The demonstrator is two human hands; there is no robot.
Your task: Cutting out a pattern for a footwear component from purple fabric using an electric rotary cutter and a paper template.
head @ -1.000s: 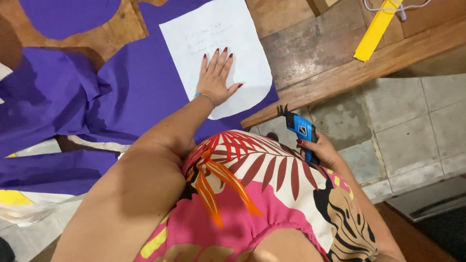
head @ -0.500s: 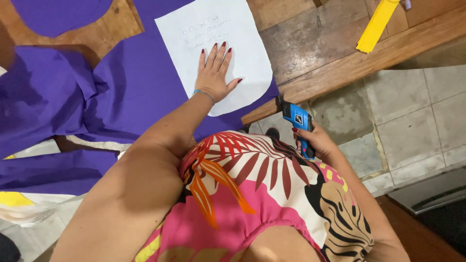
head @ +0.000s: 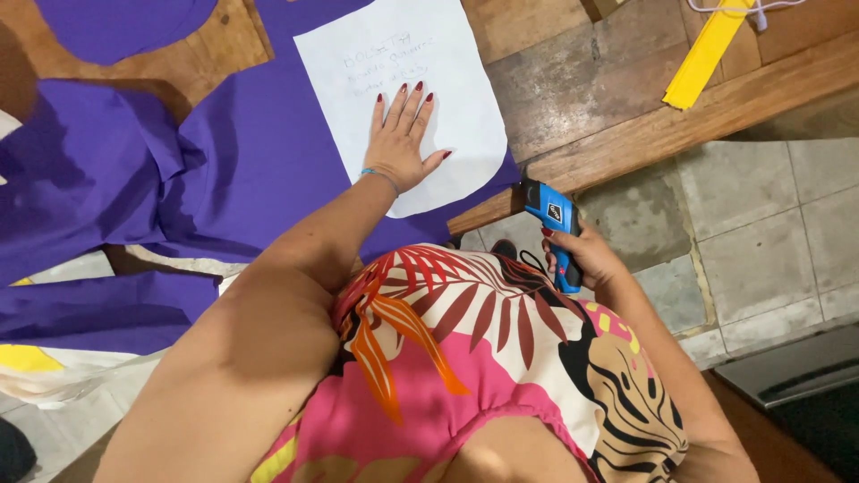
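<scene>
My left hand (head: 402, 139) lies flat, fingers spread, on a white paper pattern (head: 465, 98) that rests on purple fabric (head: 259, 161) spread over a wooden table (head: 555, 80). My right hand (head: 586, 259) grips a blue and black handheld power tool (head: 553, 225), held just below the table's near edge, close to the corner of the fabric. The tool's front tip points up toward the table edge.
A yellow strip (head: 702, 55) lies on the table at the upper right, with a white cord (head: 743, 7) above it. More purple fabric (head: 89, 304) hangs at the left. Grey floor tiles (head: 761, 224) lie to the right.
My left hand has stayed pressed on the paper. My right hand has raised the blue tool closer to the table edge.
</scene>
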